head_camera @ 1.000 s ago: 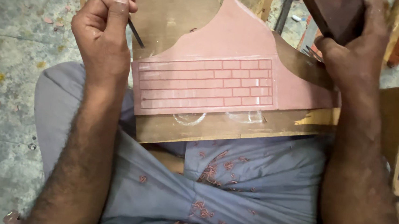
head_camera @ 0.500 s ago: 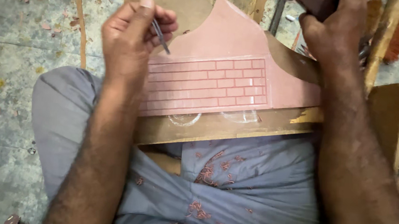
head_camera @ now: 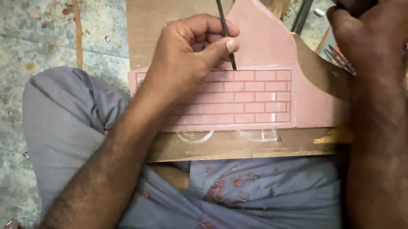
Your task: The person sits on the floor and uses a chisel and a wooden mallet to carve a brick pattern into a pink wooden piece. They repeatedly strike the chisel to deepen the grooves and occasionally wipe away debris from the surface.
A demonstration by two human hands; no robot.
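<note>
Pink slab [head_camera: 267, 92], brick-scored, lies on lap board [head_camera: 173, 12]; left hand [head_camera: 189, 56], now moved down onto it, pinches thin dark tool [head_camera: 224, 27], while right hand [head_camera: 362, 39] grips a dark object.

Bare, hairy forearms without sleeves, and grey-blue trousers [head_camera: 265, 200] flecked with pinkish-red shavings [head_camera: 217, 192] toward 6 o'clock across the lap.
</note>
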